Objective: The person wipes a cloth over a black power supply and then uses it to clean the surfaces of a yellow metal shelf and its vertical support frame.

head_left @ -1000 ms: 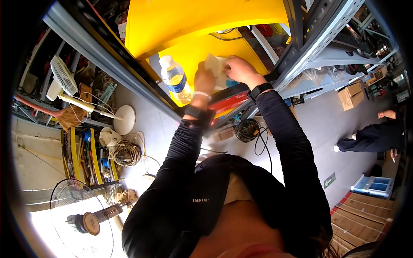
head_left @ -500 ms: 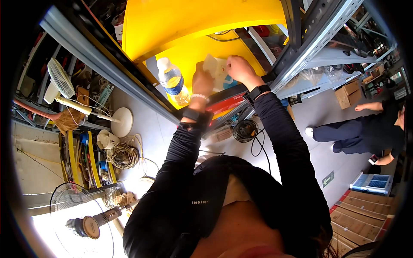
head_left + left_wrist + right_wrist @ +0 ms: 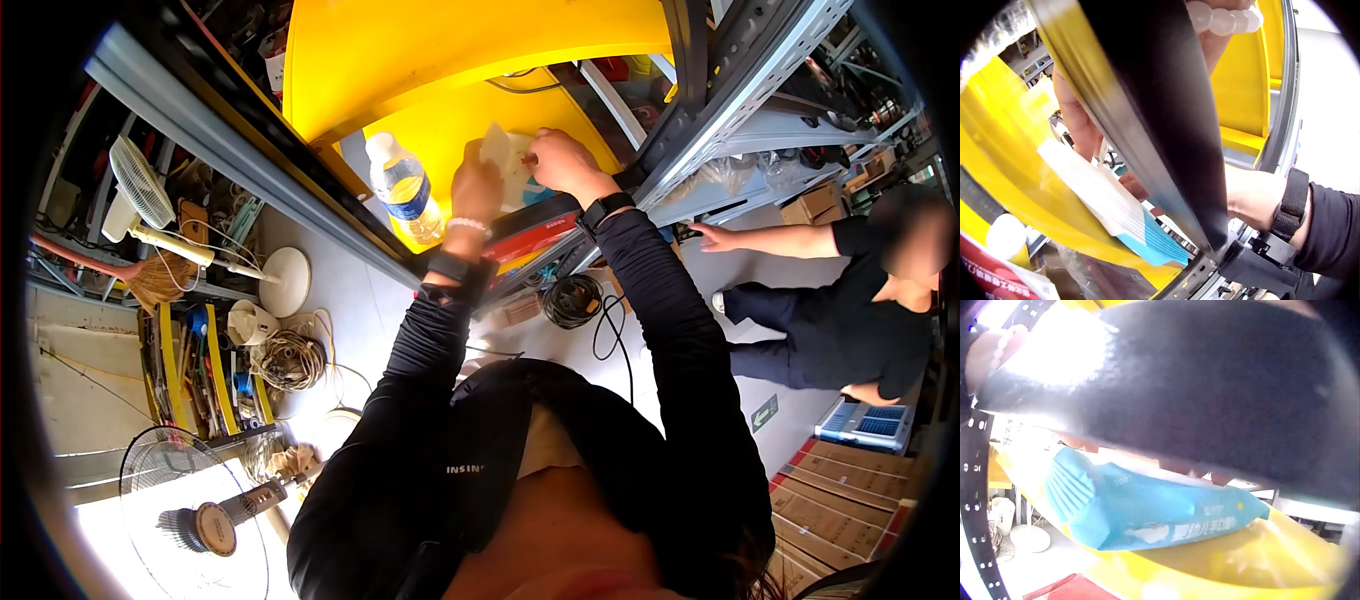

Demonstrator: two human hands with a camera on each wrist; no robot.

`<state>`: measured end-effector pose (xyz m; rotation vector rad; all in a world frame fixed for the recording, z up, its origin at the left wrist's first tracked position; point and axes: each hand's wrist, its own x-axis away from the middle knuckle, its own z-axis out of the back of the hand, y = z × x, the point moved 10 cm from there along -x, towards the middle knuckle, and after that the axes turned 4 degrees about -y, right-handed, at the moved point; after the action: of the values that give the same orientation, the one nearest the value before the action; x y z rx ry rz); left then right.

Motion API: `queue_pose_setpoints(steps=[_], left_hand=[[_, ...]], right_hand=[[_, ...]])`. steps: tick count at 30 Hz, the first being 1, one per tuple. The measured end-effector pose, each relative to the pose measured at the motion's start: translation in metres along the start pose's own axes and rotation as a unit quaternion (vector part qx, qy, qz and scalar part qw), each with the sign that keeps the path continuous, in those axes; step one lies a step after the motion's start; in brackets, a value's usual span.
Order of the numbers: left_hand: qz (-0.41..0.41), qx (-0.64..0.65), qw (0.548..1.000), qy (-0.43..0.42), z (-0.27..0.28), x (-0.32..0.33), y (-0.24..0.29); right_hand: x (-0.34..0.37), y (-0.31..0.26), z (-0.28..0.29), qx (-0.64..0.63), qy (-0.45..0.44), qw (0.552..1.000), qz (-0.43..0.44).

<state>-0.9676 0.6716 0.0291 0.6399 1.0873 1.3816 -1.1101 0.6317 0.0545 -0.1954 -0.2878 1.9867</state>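
Observation:
A white-and-blue soft packet (image 3: 517, 183) lies at the front of the yellow surface; its blue end with white lettering fills the lower part of the right wrist view (image 3: 1147, 512). My left hand (image 3: 476, 188) grips its left side, beside an upright white flap (image 3: 495, 146). The right hand (image 3: 566, 162) is over the packet's right side with fingers curled; whether they pinch anything is hidden. In the left wrist view, the packet (image 3: 1107, 194) and left-hand fingers (image 3: 1077, 122) show behind a dark bar (image 3: 1166, 94). A labelled clear bottle (image 3: 405, 190) stands left of my left hand.
A dark shelf edge (image 3: 545, 212) with a red box (image 3: 535, 238) runs below the hands. A grey upright (image 3: 740, 110) rises at right. A person in black (image 3: 830, 300) stands beyond it. Fans, coiled cable (image 3: 572, 300) and cartons (image 3: 845, 500) stand around.
The person at right has come further into view, one arm stretched toward the shelf. My hands stay at the packet, with only small shifts of the right fingers.

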Motion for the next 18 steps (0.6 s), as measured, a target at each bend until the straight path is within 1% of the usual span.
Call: queue_pose_setpoints(steps=[3,6,9,12,15,18], left_hand=[[0.006,-0.005,1.000,-0.001,0.000,0.000,-0.001],[0.032,0.020,0.999,0.001,0.000,0.000,-0.005],[0.025,0.007,1.000,0.001,0.000,0.002,-0.002],[0.040,-0.008,0.999,-0.012,0.001,0.003,0.002],[0.039,0.000,0.999,-0.018,-0.001,0.003,-0.001],[0.036,-0.003,0.999,-0.014,-0.002,0.002,-0.004]], right_hand=[[-0.002,-0.012,0.000,0.117,0.001,0.993,-0.009],[0.000,-0.027,0.005,0.148,0.017,0.989,-0.015],[-0.005,-0.017,0.001,0.089,0.025,0.996,-0.015],[-0.006,-0.015,-0.007,0.087,0.008,0.996,0.035],[-0.012,-0.004,-0.015,0.058,-0.009,0.998,0.013],[-0.008,-0.006,-0.008,0.022,-0.018,0.999,0.031]])
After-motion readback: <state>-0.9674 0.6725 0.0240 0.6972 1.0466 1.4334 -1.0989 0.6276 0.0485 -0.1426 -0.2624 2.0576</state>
